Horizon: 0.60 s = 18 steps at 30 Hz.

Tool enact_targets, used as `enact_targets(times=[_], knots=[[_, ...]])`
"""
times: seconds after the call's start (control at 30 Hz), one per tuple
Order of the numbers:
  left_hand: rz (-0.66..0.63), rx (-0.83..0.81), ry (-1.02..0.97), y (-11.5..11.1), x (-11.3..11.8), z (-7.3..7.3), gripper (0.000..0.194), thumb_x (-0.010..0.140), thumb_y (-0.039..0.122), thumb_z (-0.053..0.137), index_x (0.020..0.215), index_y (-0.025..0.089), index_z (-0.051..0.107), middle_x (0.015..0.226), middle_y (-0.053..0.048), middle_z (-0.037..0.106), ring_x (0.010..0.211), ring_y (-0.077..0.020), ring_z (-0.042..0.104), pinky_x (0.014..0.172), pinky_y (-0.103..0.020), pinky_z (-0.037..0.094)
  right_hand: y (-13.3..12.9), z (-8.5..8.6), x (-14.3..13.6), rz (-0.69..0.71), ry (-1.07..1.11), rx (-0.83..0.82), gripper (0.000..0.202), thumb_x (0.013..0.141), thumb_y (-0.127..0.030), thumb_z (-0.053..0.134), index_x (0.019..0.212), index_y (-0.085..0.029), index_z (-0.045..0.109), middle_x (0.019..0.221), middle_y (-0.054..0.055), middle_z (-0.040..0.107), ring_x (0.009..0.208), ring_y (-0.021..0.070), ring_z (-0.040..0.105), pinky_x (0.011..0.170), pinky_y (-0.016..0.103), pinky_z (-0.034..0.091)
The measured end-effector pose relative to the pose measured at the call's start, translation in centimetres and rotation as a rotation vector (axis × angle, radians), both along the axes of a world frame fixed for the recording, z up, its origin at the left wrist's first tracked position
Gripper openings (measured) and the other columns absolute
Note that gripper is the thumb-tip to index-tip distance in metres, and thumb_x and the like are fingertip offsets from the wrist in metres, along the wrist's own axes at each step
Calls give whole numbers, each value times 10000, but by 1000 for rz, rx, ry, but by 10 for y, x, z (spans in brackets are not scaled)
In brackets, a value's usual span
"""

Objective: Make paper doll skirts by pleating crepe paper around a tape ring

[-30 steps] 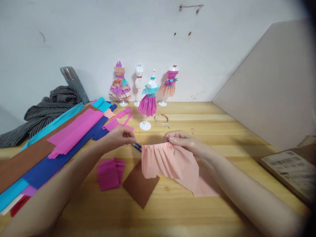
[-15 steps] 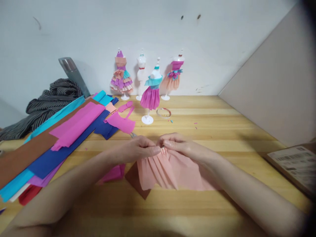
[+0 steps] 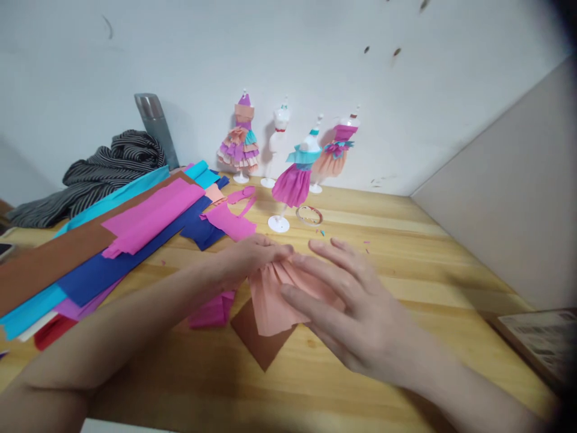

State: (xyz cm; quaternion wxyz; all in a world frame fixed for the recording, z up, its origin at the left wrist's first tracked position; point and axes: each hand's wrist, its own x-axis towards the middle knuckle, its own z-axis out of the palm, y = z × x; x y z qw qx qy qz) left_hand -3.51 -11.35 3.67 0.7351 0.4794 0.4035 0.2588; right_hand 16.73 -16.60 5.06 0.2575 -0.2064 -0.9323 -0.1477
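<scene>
A pleated sheet of peach crepe paper (image 3: 270, 300) hangs from my left hand (image 3: 252, 255), whose thumb and fingers pinch its gathered top edge. My right hand (image 3: 351, 300) is over the sheet's right part, fingers spread apart; it hides some of the paper, and I cannot tell whether the fingertips touch it. Beneath the sheet a brown paper square (image 3: 264, 343) lies on the table. Beyond my hands stands a small white mannequin (image 3: 311, 144) in a teal top and magenta skirt (image 3: 293, 183).
Three more small mannequins, one with a tiered dress (image 3: 238, 144), stand along the wall. Coloured crepe paper strips (image 3: 148, 207) pile up at left beside a striped cloth (image 3: 121, 162) and a grey flask (image 3: 157, 129). A roll of tape (image 3: 309, 215) lies near the mannequins, a cardboard box (image 3: 541, 343) at right.
My right hand has let go of the gathered edge and opened out over the paper. My left hand keeps its pinch. The whole view has tilted and shifted a little.
</scene>
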Motion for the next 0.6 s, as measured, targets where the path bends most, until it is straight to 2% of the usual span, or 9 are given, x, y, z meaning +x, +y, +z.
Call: enact_targets(times=[0.07,0.13,0.2,0.27,0.37,0.47,0.53,0.6], knots=[[4,24,86,-2,2,-1,275,799,342,613,650,110,619,572,-15,612,515,-101,520,510,-217,362,-1,-13,-10,-25,84,101,359,864,-48,501,1167,-194,627,1111,103,678,1182,255,526,1040,499,382],[-1,78,149,-4,5,-1,302,825,338,561,618,120,584,543,-4,562,497,-96,476,489,-222,332,-3,-20,-13,-29,163,141,293,873,-30,475,1050,-178,657,914,71,703,976,209,594,926,442,436],[-4,121,187,-7,7,-1,321,826,360,542,605,128,553,521,7,510,475,-90,422,467,-229,295,-4,-23,-12,-12,185,124,263,875,-30,476,1012,-167,654,784,47,681,789,175,596,751,381,457],[-18,127,192,-10,8,-1,333,817,394,534,616,129,543,529,13,482,476,-87,394,471,-233,285,-3,-23,-9,18,184,65,273,872,-26,480,1055,-153,639,735,39,658,678,152,569,617,334,436],[-104,209,181,-10,7,-2,406,790,497,541,603,137,508,547,27,438,500,-82,364,491,-226,286,-2,-27,-11,153,287,-42,256,904,-57,465,1100,-122,616,716,41,640,602,139,551,511,295,434],[-183,369,192,-6,5,-5,498,767,591,541,547,166,403,521,50,333,495,-70,290,468,-214,220,-10,-34,-17,286,413,-126,225,935,-83,444,1040,-149,631,718,31,634,569,124,561,475,271,449],[-177,433,192,-3,3,-8,515,778,596,530,532,175,362,513,51,299,492,-69,275,458,-214,192,-21,-38,-18,227,493,-151,229,942,-96,449,974,-203,649,742,28,644,623,129,605,535,270,497],[-132,455,175,0,2,-10,510,787,580,531,527,175,362,508,51,306,488,-68,284,459,-214,192,-32,-40,-13,83,566,-154,227,958,-169,458,928,-250,667,748,33,649,691,154,639,621,303,541]])
